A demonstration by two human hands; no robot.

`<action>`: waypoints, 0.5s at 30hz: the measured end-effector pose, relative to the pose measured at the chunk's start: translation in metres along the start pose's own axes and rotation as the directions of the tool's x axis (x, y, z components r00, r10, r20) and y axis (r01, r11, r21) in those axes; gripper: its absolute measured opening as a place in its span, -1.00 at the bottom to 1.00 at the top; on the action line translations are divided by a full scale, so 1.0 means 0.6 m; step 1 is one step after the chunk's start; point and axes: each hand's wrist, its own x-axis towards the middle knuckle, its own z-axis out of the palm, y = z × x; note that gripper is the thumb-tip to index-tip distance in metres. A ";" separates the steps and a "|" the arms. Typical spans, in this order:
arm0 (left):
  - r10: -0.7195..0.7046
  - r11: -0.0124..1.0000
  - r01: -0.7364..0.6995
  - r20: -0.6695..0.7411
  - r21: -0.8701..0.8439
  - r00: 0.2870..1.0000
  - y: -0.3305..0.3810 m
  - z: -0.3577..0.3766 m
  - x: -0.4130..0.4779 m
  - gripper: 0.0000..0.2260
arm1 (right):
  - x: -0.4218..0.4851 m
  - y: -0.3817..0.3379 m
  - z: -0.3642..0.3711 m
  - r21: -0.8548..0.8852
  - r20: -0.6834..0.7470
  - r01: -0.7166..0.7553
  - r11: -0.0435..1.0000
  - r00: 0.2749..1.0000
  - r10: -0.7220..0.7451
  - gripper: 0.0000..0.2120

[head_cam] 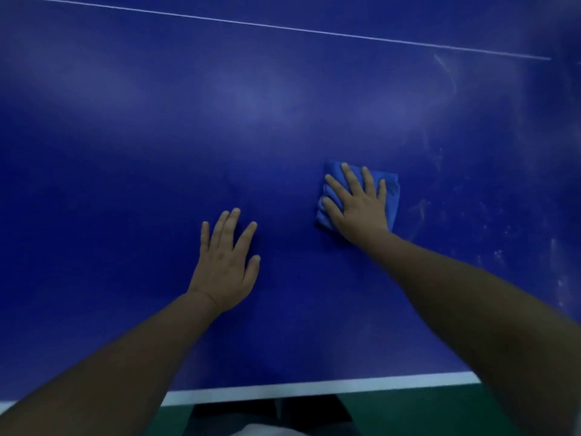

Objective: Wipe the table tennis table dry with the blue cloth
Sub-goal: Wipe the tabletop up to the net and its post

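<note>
Dark blue, matt table tennis counter [157, 136], seen from above, with a broad white edge stripe [314, 387] at 6 o'clock and a thin white line [283, 26] at 12 o'clock. From 7 to 11 o'clock the surface looks even. Pale streaks and specks [446, 171] remain from 1 to 4 o'clock (whether they are water or dried residue cannot be told). The wiping is judged partly done, with the right-hand area and the far side beyond the line still to cover.

Both bare forearms reach in from 6 o'clock. The left grip [224, 269], at 8 o'clock of centre, appears to rest palm-down on the bare counter with its fingers straight and spread, holding nothing, probably as a brace. The right grip [356, 206], at 3 o'clock of centre, lies flat with its fingers splayed toward 12 o'clock. It presses rather than clasps the folded, bright blue soft cloth [391, 190], which lies on the counter under its palm, just left of the streaks.
</note>
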 end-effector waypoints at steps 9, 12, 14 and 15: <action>-0.086 0.996 0.087 -0.014 0.012 0.996 0.035 0.032 -0.130 -0.42 | -0.406 -0.117 0.100 0.039 0.014 0.525 0.850 0.850 -0.526 -0.52; -0.095 0.995 0.095 -0.011 0.025 0.995 0.054 0.046 -0.185 -0.40 | -0.386 -0.062 0.096 -0.012 0.087 0.631 0.776 0.773 -0.628 -0.53; -0.137 0.990 0.137 0.006 0.042 0.991 0.063 0.061 -0.215 -0.37 | -0.321 -0.036 0.081 -0.010 0.090 0.479 0.878 0.875 -0.476 -0.50; -0.163 0.986 0.163 0.011 0.041 0.986 0.067 0.067 -0.226 -0.35 | -0.285 -0.034 0.067 0.002 0.056 0.375 0.927 0.926 -0.374 -0.47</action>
